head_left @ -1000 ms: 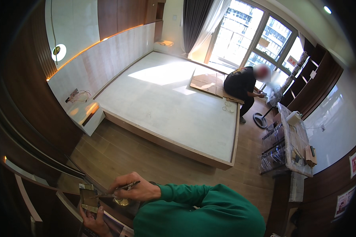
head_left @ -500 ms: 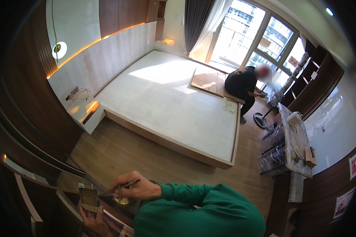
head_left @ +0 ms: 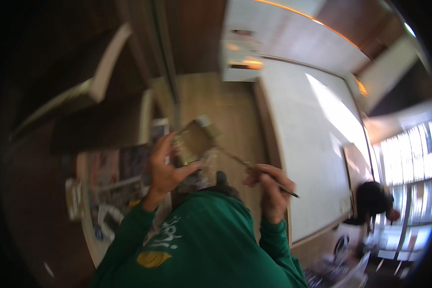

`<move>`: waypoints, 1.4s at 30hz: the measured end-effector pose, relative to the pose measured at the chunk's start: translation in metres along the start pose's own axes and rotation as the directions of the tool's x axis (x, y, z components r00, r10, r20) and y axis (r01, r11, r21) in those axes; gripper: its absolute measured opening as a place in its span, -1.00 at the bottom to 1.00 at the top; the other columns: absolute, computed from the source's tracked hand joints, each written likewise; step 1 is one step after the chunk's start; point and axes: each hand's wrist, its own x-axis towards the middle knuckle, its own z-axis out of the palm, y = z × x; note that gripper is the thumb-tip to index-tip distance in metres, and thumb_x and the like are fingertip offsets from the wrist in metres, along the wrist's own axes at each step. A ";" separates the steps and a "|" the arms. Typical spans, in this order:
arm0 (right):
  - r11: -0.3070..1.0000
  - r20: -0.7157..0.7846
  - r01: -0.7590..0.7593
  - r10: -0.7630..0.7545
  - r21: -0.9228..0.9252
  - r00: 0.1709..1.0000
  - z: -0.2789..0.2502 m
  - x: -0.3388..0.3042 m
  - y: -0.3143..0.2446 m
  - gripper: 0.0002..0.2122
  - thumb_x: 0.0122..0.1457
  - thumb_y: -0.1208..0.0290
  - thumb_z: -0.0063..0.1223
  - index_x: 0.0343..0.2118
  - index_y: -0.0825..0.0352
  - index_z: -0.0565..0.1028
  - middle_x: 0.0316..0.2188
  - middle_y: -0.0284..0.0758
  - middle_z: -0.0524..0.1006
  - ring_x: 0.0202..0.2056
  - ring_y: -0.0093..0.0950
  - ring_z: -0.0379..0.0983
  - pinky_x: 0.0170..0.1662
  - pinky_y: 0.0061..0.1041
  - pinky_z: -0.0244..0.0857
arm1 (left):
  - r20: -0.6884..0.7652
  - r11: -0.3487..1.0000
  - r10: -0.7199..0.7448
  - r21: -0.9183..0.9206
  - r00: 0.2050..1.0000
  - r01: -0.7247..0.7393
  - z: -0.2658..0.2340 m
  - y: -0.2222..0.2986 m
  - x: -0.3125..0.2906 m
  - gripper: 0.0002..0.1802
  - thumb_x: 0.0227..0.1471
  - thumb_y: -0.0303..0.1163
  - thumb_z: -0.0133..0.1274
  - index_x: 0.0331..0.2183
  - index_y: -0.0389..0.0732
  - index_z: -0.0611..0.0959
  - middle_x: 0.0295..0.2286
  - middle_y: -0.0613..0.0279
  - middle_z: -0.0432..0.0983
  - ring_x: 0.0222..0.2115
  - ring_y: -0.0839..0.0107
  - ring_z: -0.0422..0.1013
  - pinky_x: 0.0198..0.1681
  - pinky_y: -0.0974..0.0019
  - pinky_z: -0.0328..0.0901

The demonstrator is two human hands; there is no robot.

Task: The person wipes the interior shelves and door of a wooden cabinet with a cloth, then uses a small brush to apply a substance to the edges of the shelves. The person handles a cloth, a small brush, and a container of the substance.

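Held up in front of my green-sleeved body is a small rectangular brown board (head_left: pixel 196 140) with pale yellowish strips along its edges. My left hand (head_left: pixel 165 169) grips it by its near left side, thumb on the lower edge. In my right hand (head_left: pixel 273 189) is a slim dark-handled tool (head_left: pixel 235 159), pinched like a pen. Its thin tip reaches the board's right edge; blur hides whether it touches, and whether the tip is a brush or a blade.
Left stand dark wooden panels with pale edges (head_left: pixel 146 115). Below them, printed sheets (head_left: pixel 125 165) and a white looped thing (head_left: pixel 109 221) lie on a surface. A large white bed platform (head_left: pixel 302 158) fills the right. Beyond it bends a person in black (head_left: pixel 371 199).
My view has swung left, so the bed platform and co-worker now appear farther right. Both hands, still holding the board and slim tool, show nearer the middle of the picture.
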 end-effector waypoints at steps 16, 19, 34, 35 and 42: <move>0.994 0.186 0.004 0.016 -0.105 0.982 0.032 0.009 0.017 -0.71 0.27 0.39 0.10 -0.15 0.58 0.59 -0.40 0.01 0.64 -0.41 -0.26 0.61 -0.23 -0.34 0.47 | -0.225 0.995 -0.089 0.026 0.970 0.097 -0.038 0.003 -0.033 -0.01 -0.37 -0.33 0.55 0.13 -0.39 0.50 0.00 0.02 0.46 -0.06 0.33 0.48 -0.09 0.30 0.43; 0.994 0.297 0.021 0.011 -0.105 0.955 0.049 0.009 0.022 -0.72 0.25 0.38 0.10 -0.16 0.55 0.60 -0.41 -0.02 0.64 -0.44 -0.26 0.60 -0.24 -0.33 0.48 | -0.295 0.983 -0.043 0.156 0.955 0.093 -0.048 0.007 -0.051 -0.02 -0.37 -0.33 0.55 0.14 -0.35 0.51 0.01 0.03 0.46 -0.03 0.30 0.46 -0.07 0.28 0.43; 0.991 0.443 -0.126 0.135 -0.049 0.886 0.061 0.030 0.031 -0.74 0.19 0.39 0.12 -0.24 0.55 0.61 -0.44 0.00 0.62 -0.48 -0.23 0.59 -0.35 -0.35 0.48 | -0.636 0.808 -0.264 0.265 0.725 0.527 -0.145 -0.156 -0.189 -0.02 -0.30 -0.29 0.53 0.18 -0.30 0.46 -0.05 -0.06 0.47 -0.07 0.13 0.50 -0.06 0.14 0.43; 0.988 0.455 -0.145 0.150 -0.045 0.878 0.066 0.030 0.029 -0.75 0.19 0.41 0.10 -0.24 0.55 0.62 -0.43 0.00 0.63 -0.47 -0.23 0.59 -0.35 -0.36 0.47 | -0.645 0.772 -0.247 0.319 0.723 0.549 -0.150 -0.177 -0.191 0.01 -0.30 -0.30 0.52 0.20 -0.29 0.44 -0.03 -0.07 0.47 -0.04 0.09 0.49 -0.03 0.11 0.42; 0.983 0.792 0.167 -0.047 -0.070 0.609 0.107 0.037 -0.048 -0.83 0.15 0.50 0.17 -0.29 0.51 0.65 -0.35 -0.09 0.66 -0.33 -0.27 0.66 -0.26 -0.37 0.53 | -0.565 0.759 -0.097 0.491 0.820 0.428 -0.158 -0.256 -0.180 0.17 -0.31 -0.30 0.53 0.31 -0.25 0.29 0.09 -0.21 0.42 0.12 -0.14 0.35 0.18 -0.05 0.27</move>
